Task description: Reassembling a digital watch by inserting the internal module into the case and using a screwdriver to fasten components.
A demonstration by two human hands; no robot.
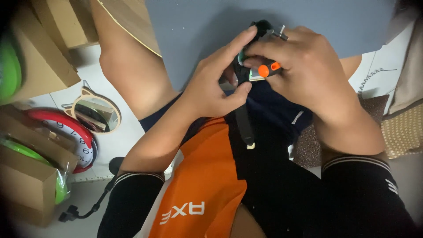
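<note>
Because its dangling black strap [243, 125] needs steadying, the small black device [253, 66] is clamped by left hand [211, 86] and right hand [304, 66] above the lap.

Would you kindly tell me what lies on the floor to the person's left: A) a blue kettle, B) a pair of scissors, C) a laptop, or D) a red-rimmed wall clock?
D: a round clock with a red rim lies by the cardboard boxes, just below a small cat-eared mirror.

Cardboard boxes [48, 48], red clock [66, 132] crowd left; grey board [198, 26] ahead.
</note>
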